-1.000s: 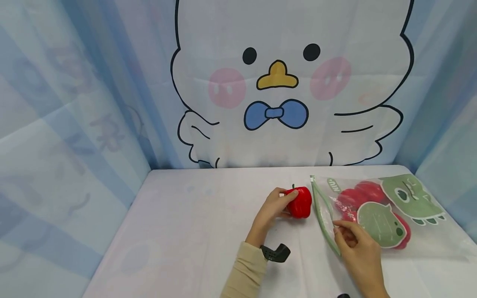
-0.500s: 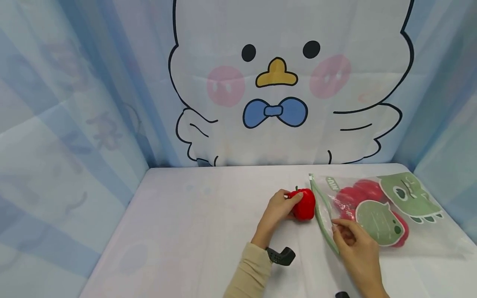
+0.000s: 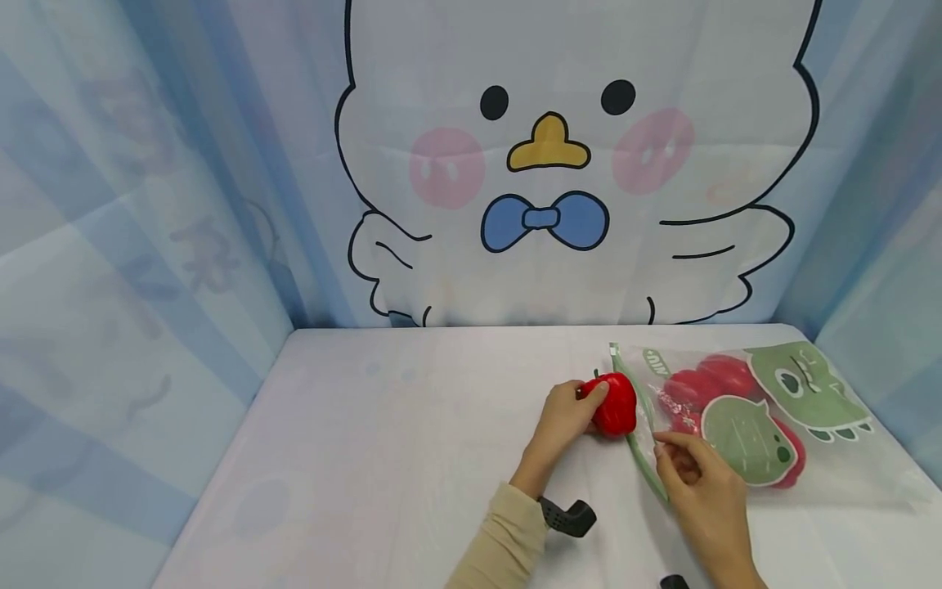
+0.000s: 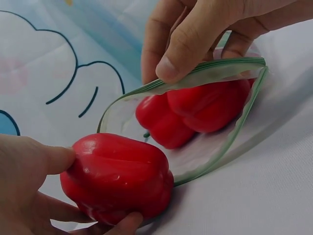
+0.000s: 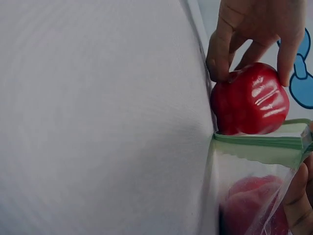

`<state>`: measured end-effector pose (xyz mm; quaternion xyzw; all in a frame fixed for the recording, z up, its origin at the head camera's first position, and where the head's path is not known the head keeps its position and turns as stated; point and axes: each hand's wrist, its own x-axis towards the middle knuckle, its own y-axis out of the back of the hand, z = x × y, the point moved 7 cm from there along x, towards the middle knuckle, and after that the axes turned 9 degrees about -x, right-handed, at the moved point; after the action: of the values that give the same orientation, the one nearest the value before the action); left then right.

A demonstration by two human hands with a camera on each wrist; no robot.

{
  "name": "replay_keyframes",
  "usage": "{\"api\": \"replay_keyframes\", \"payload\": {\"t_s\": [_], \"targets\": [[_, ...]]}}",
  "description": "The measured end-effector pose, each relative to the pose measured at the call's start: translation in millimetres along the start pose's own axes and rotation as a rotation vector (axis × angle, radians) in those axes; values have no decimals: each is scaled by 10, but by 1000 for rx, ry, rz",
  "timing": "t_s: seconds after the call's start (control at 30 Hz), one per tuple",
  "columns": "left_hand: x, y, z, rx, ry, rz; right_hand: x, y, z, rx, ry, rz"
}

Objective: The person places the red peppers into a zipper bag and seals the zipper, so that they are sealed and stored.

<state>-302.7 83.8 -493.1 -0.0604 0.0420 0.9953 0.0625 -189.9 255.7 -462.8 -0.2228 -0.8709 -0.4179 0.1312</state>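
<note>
My left hand (image 3: 565, 421) grips a glossy red bell pepper (image 3: 615, 404) between thumb and fingers, right at the mouth of a clear zip bag (image 3: 846, 474). In the left wrist view the pepper (image 4: 117, 176) overlaps the near edge of the bag's opening. The thumb and fingers of my right hand (image 3: 706, 499) pinch the upper lip of the bag, where the green zip strip (image 4: 215, 66) is lifted and the mouth gapes. Inside lie several red peppers (image 4: 210, 105), seen partly through the plastic.
The bag carries green dinosaur prints (image 3: 809, 393) and lies flat on the right of the white-covered table (image 3: 353, 458). Behind the table hangs a curtain (image 3: 545, 286) with a cartoon bird. A black wrist device (image 3: 570, 518) sits on my left wrist.
My left hand has moved the bell pepper to the right, from just beside the bag to its mouth. The right hand keeps its pinch on the bag's lip almost unmoved.
</note>
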Motion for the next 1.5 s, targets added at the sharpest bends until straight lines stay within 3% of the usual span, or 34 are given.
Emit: {"api": "replay_keyframes", "payload": {"t_s": [0.17, 0.4, 0.7, 1.17, 1.5], "targets": [[-31, -46, 30, 4, -5, -19, 4, 2, 0, -4, 2, 2], [-91, -138, 28, -6, 39, -66, 1, -2, -2, -34, -20, -24], [-124, -266, 22, -121, 86, -125, -10, -25, -7, -44, -38, -57], [-103, -301, -47, -231, 46, -28, -22, -41, -10, -51, -53, -77], [-103, -342, -41, -285, 24, -52, -10, -22, -26, -52, -32, -56]]}}
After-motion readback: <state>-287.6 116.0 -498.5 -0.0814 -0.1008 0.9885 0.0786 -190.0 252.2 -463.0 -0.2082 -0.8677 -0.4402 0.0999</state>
